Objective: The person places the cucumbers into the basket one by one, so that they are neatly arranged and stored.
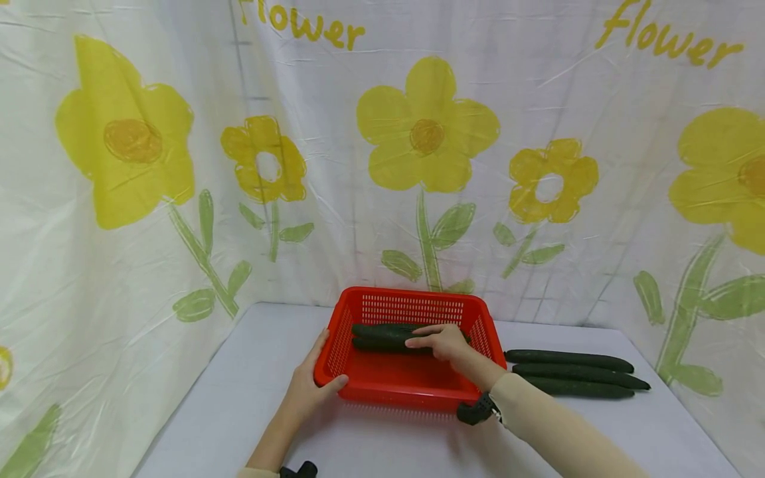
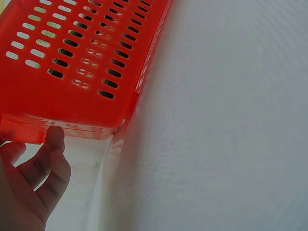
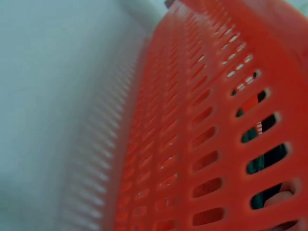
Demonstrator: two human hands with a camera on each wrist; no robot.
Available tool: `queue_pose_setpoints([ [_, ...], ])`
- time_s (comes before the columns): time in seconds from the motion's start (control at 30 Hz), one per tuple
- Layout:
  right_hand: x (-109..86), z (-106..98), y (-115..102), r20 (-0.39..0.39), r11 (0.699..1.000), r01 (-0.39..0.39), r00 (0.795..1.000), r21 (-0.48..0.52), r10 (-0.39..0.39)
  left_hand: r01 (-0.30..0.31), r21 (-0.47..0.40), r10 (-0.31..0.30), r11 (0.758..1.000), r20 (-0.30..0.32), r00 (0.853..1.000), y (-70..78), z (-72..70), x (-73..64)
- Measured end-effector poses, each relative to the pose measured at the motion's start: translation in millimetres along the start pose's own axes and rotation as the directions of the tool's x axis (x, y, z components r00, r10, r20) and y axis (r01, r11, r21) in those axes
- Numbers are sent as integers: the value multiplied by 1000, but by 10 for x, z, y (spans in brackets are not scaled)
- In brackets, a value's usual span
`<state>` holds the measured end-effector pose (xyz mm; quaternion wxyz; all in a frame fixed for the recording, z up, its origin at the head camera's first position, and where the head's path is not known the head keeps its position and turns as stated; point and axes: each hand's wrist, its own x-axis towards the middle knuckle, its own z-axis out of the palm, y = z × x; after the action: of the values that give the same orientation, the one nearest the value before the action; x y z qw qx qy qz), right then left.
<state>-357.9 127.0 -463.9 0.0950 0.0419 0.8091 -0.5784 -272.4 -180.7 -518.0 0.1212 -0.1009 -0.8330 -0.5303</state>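
A red perforated plastic basket (image 1: 412, 400) stands on the table, with dark green cucumbers (image 1: 382, 334) lying side by side along its back part. My left hand (image 1: 305, 392) grips the basket's left rim, thumb over the front corner and fingers along the outer side. In the left wrist view, curled fingers (image 2: 55, 166) show just below the basket's edge. My right hand (image 1: 445, 343) reaches over the basket's right side, its thumb and fingers around a cucumber near that cucumber's right end. The right wrist view mostly shows the slotted wall (image 3: 207, 134), with a fingertip (image 3: 284, 192) behind a slot.
Three more cucumbers (image 1: 574, 374) lie on the white table (image 1: 227, 411) just right of the basket. A curtain with yellow flowers (image 1: 427, 136) hangs behind the table and along its sides.
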Motion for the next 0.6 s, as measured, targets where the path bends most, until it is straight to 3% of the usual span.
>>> queue_pose_setpoints([
  [0.3,-27,35,66,59,999,-43,997,-10,44,-22,9,22,1000,-9,1000,-9,5,13],
  [0.6,-58,61,103,35,995,-46,998,-86,49,-3,1,3,1000,3,1000,-26,-2,10],
])
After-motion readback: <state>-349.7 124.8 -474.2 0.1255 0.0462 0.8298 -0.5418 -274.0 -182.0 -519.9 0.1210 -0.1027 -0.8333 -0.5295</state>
